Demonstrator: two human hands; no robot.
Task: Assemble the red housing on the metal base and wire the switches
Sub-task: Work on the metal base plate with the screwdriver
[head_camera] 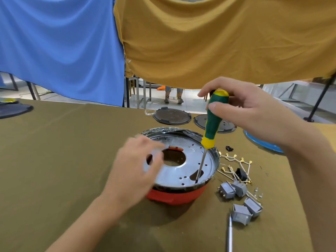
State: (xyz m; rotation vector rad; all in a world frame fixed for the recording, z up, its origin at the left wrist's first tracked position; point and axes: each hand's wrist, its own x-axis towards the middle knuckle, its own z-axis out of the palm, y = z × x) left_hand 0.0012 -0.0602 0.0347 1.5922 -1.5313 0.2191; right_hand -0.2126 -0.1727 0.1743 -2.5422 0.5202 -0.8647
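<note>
Right of the metal base (192, 160), grey switches (240, 202) and wires (234, 160) are scattered; the screwdriver (214, 120) is gripped by the right hand (245, 108), while the left hand (138, 164), blurred, is spread.

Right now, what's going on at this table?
A person's right hand grips a green-and-yellow-handled screwdriver, tip near the rim of the round metal base sitting on the red plastic housing. The left hand, blurred, rests on the base. Grey rocker switches and brass-tipped wires lie unwired beside it.
</note>
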